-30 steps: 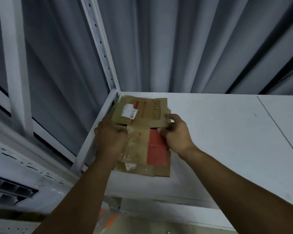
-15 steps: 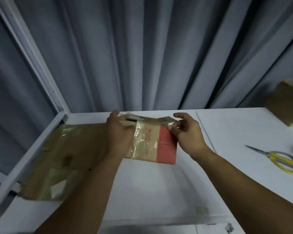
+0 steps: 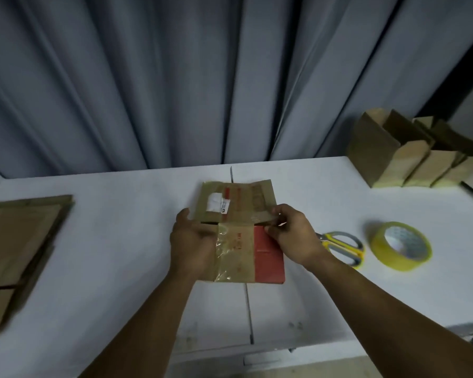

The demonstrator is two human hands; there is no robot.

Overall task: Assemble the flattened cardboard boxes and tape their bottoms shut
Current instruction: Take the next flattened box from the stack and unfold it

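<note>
1 curtain [image 3: 175, 77]: grey, hung in folds behind the table.
1 table [image 3: 107, 268]: white, crossed front to back by a seam.
1 stack of flattened boxes [image 3: 17, 241]: laid on the table's left end.
1 row of assembled boxes [image 3: 410, 154]: set at the far right corner.
1 flattened box [image 3: 241, 249]: held at the table's centre over the seam; red panel, clear tape and white label are shown.
1 left hand [image 3: 193, 241]: fingers are curled round the box's left edge.
1 right hand [image 3: 292, 236]: the box's right edge is pinched at the fold between thumb and bent fingers.
1 tape roll [image 3: 402, 261]: yellow, laid flat, near the scissors.
1 scissors [image 3: 342, 245]: yellow-handled, partly hidden behind the right hand.
</note>
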